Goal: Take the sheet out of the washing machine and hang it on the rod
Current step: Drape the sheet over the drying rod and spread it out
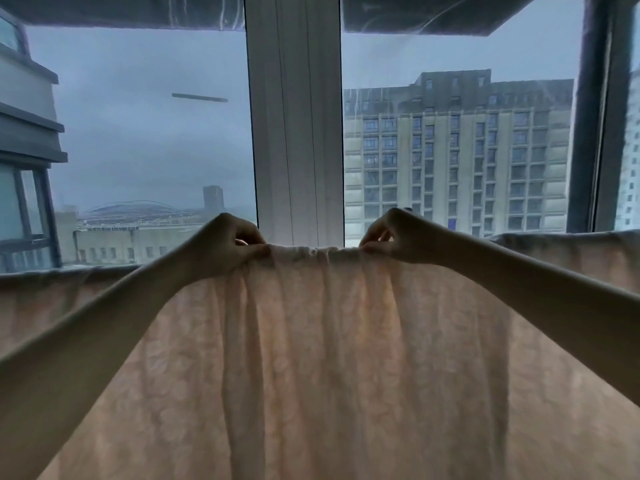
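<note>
Risk first: you've got the sheet bunched btwn both hands at its top edge, just below the white window post. Rod itself not visible, presumably under that gathered fold; can't confirm. If you let go w/ the cloth still crowded at centre, wet wt. may drag it unevenly and slide it off one side. Pulling too hard sideways could do the same.

Left hand: fingers curled, thumb + fingertips pinching the gathered edge, left of the post. Right hand: same pinch, right of the post. Neither is loose.

Sheet appearance: pale pink-beige, faint floral-type pattern, backlit and semi-translucent. Deep vertical pleats fan down from the pinched section. Further left and right of the post, top edge runs flatter, roughly level. Lower hem out of view.
</note>
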The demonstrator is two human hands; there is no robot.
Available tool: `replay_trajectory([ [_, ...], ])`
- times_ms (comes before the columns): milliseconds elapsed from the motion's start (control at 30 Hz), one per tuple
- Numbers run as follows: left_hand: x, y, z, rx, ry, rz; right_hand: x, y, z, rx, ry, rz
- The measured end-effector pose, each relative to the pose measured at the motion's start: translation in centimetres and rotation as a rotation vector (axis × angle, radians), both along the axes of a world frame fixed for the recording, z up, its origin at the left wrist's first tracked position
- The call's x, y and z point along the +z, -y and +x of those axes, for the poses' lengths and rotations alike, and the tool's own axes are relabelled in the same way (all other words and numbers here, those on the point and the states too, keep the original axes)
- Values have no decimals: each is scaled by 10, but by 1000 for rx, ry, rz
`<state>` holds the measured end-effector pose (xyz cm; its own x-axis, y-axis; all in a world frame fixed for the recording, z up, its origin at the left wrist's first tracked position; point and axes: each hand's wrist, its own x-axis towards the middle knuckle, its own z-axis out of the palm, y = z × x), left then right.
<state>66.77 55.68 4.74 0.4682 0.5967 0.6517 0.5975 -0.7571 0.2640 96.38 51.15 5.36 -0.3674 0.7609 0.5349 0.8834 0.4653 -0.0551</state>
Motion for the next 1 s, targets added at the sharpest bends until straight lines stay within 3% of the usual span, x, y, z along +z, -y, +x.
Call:
replay_trajectory([
  [233, -2, -1, -3, 63, 9, 46, -2, -10, -16, -61, 66, 184],
  [367, -3, -1, -8, 98, 163, 123, 7, -17, -29, -76, -112, 308],
  [500, -2, -1, -21, 96, 141, 50, 7, -17, -44, -71, -73, 203],
  [633, -5, -2, -37, 109, 150, 46, 13, -21, -53, -27, -201, 255],
  [800, -6, -1, -50, 91, 117, -61, 6, -24, -73, 112, -32, -61],
  [1000, -5, 6, -76, 160, -10, -102, -1, -29, -96, 164, -40, 33],
])
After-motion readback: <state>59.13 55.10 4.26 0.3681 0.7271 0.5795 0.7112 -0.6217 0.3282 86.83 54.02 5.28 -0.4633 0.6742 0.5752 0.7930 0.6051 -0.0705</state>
